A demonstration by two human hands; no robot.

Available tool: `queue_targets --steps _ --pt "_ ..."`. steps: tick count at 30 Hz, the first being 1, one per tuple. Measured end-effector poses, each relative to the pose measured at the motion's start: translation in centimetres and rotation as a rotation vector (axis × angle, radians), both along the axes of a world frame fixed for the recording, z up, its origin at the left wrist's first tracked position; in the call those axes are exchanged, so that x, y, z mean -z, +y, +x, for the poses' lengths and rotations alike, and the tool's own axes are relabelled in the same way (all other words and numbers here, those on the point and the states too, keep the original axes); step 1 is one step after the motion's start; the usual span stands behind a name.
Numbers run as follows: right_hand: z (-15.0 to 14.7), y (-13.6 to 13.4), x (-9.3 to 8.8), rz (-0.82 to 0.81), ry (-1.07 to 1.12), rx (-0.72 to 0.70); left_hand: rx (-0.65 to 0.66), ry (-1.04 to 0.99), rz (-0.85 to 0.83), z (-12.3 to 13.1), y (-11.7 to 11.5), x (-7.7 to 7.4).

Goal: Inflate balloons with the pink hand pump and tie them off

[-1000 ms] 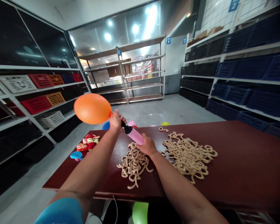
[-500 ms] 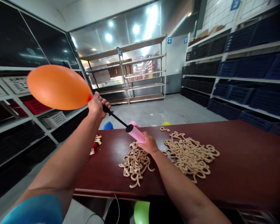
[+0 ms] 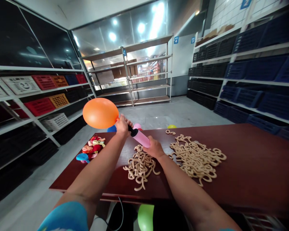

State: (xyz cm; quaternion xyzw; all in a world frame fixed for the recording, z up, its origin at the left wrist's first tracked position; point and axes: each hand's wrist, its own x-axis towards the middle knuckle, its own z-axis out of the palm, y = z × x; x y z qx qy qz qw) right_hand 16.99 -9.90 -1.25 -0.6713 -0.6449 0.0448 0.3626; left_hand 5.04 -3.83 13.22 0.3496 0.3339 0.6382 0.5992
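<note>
My left hand is closed around the neck of an inflated orange balloon and the black end of a balloon pump. My right hand grips the lower end of the pump's pink barrel. The pump's black rod is pushed in almost fully, so my two hands are close together. Just below the pump lies a small heap of beige, twisted, rope-like pieces. A wider heap of similar curly pieces spreads to the right of my right hand.
Uninflated balloons in several colours lie on the dark red table at the left. A green balloon is below the front edge. A yellow balloon shows past the far edge. Shelves with crates line both sides.
My left hand has moved right and down toward my right hand, sliding the pump rod into the barrel. The orange balloon has come along and looks smaller in view. My right hand has hardly moved.
</note>
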Motion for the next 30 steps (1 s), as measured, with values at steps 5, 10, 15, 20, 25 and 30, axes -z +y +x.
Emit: queue_targets --steps 5,10,15,20,25,30 --pt "-0.2 -0.1 -0.6 0.025 0.016 -0.021 -0.033 0.029 0.089 -3.1 1.2 -3.9" --pt "-0.1 0.2 -0.3 0.027 0.04 -0.015 -0.07 0.018 0.165 -6.1 2.6 -8.8" --pt "0.0 0.3 0.4 -0.027 0.037 0.001 -0.065 0.022 0.138 -5.1 2.6 -7.9" --pt "0.1 0.1 0.4 -0.068 0.015 -0.014 -0.032 0.06 0.034 -1.4 1.6 -2.2" --pt "0.0 0.0 0.0 -0.089 0.021 -0.01 -0.03 0.023 -0.03 0.1 0.8 0.4" --pt "-0.2 -0.1 -0.5 -0.047 0.031 -0.032 -0.049 0.03 0.053 -2.7 1.6 -3.2"
